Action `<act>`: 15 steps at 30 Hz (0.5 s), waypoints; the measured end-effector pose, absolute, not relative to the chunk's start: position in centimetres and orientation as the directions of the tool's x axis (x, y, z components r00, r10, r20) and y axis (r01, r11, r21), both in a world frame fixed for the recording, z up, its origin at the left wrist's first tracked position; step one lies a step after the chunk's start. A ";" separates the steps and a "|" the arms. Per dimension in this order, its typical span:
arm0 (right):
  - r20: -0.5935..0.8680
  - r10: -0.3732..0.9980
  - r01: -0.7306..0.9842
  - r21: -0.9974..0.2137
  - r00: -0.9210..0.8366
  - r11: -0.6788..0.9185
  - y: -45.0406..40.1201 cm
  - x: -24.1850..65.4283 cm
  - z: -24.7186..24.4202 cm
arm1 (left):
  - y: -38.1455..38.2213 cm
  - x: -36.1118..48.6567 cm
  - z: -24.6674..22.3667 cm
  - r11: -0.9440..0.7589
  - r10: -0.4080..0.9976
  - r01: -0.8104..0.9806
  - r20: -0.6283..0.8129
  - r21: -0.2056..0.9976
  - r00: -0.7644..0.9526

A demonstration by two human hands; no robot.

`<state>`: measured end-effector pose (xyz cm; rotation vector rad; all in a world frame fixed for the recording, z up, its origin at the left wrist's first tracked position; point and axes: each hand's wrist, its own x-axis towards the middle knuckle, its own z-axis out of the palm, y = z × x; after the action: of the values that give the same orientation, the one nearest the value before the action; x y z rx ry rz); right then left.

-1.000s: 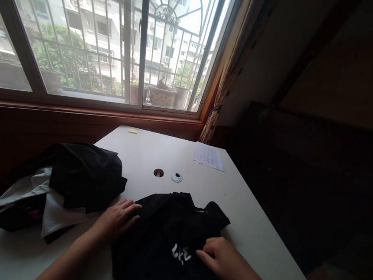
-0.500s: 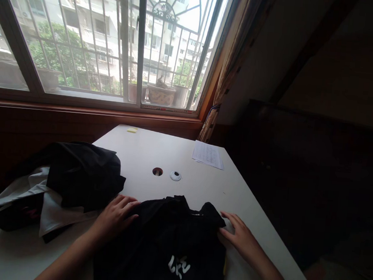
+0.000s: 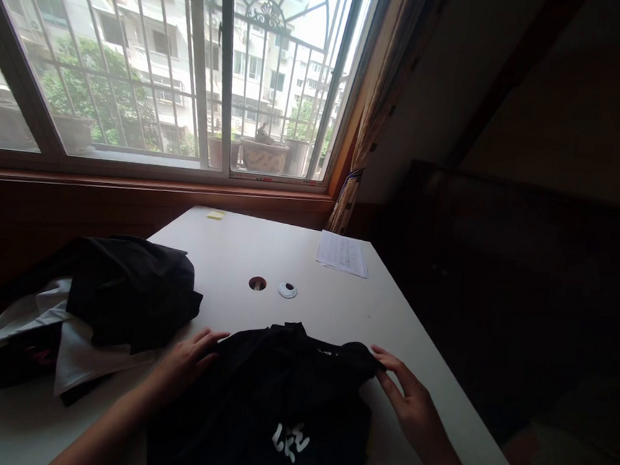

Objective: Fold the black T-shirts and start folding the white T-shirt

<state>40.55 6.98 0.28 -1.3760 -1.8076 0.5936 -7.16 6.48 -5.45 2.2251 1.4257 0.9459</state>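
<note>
A black T-shirt (image 3: 252,401) lies on the white table in front of me, collar away from me, with white lettering on its chest. At its left shoulder, the thumb and fingers of my left hand (image 3: 190,356) close on the cloth edge. My right hand (image 3: 405,389) pinches the right shoulder between thumb and fingers, lifting that corner slightly. The lower part of the shirt runs out of view.
A heap of black and white clothes (image 3: 131,289) lies on the left of the table (image 3: 222,246). Farther back are a cable hole (image 3: 257,283), a round cover (image 3: 287,290), printed sheets (image 3: 343,254) and a yellow note (image 3: 215,215). A barred window (image 3: 267,98) stands behind.
My right hand has closed on the shirt's right shoulder and drawn it outward, flattening the collar area. My left hand has shifted slightly along the left shoulder. The view has turned a little right.
</note>
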 end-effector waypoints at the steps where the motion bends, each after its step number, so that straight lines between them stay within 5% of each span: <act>1: 0.282 0.953 0.561 -0.774 -0.112 0.295 6.6 40.4 0.5 | 6.5 -7.2 -5.3 -0.446 0.891 0.663 0.364 0.601 0.270; 10: 0.346 0.911 0.552 -0.816 0.225 0.173 3.7 40.6 3.3 | 6.1 -7.7 -2.7 -0.440 0.867 0.597 0.489 0.670 0.091; 15: 0.166 0.980 0.559 -0.825 0.107 0.078 3.8 41.3 4.9 | 6.0 -7.6 -2.3 -0.425 0.889 0.593 0.439 0.684 0.130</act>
<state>41.31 3.80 4.91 -1.5828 -1.5532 0.6625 -7.62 5.99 -2.29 2.0711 1.4354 1.1957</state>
